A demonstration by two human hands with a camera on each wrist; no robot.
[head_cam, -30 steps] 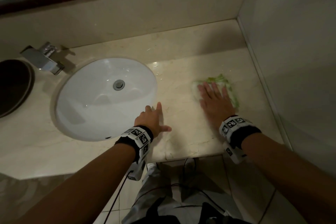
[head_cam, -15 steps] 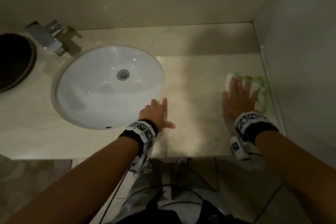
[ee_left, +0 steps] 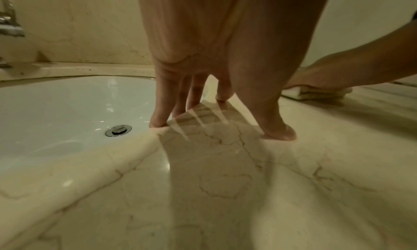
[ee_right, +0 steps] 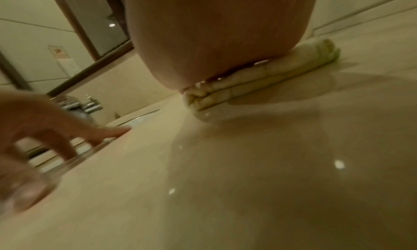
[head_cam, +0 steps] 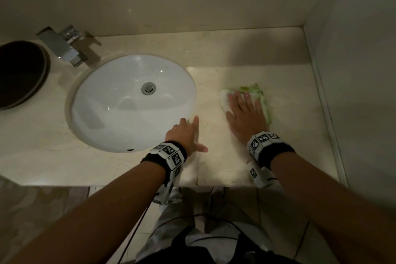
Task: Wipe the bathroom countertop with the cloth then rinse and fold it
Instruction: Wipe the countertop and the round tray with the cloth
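A folded white and green cloth (head_cam: 262,97) lies on the beige marble countertop (head_cam: 285,143), right of the sink (head_cam: 102,118). My right hand (head_cam: 244,111) lies flat on top of it with straight, spread fingers, pressing it down. In the right wrist view the cloth (ee_right: 252,75) shows as a stack of folded layers under the palm. My left hand (head_cam: 186,133) rests with straight fingers on the counter at the sink's right rim; in the left wrist view its fingertips (ee_left: 158,123) touch the marble edge beside the basin (ee_left: 56,111).
A chrome faucet (head_cam: 64,46) stands behind the sink at the left. A dark round object (head_cam: 19,75) sits at the far left. A wall (head_cam: 353,70) bounds the counter on the right, a backsplash (head_cam: 171,6) behind. The counter's front edge runs near my wrists.
My right hand slid the cloth right toward the wall, then back left toward the sink. The left hand has stayed at the sink's rim.
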